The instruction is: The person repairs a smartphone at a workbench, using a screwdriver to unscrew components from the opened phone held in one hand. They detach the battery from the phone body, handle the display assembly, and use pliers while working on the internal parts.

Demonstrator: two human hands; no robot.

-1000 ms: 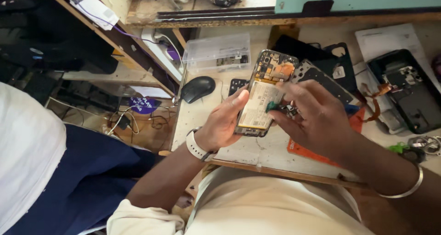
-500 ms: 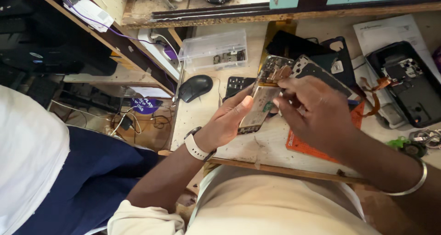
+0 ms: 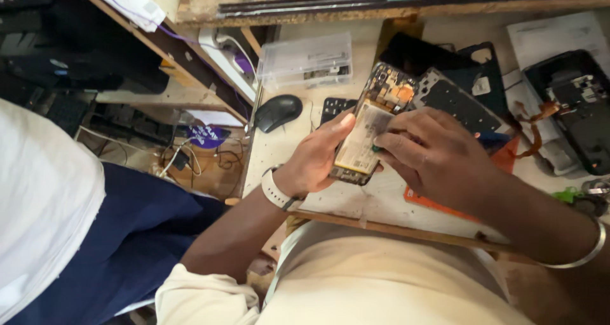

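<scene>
My left hand (image 3: 314,163) grips an opened phone (image 3: 370,125) by its left edge, holding it tilted above the bench with its back off, so the pale battery and orange-brown circuit parts show. My right hand (image 3: 438,153) rests over the phone's right side, its fingertips pinching a small green-tipped tool against the battery. I wear a white watch on the left wrist and a silver bangle (image 3: 581,252) on the right. A dark phone back cover (image 3: 454,99) lies just behind my right hand.
A black mouse (image 3: 277,111) and a clear plastic parts box (image 3: 307,60) sit at the bench's far left. Another dismantled black phone (image 3: 572,109) lies at the right, over an orange mat (image 3: 445,204). A person in white and navy stands at the left (image 3: 57,223).
The phone has tipped more upright and drawn slightly closer. My right hand has slid down from the phone's top to its battery area.
</scene>
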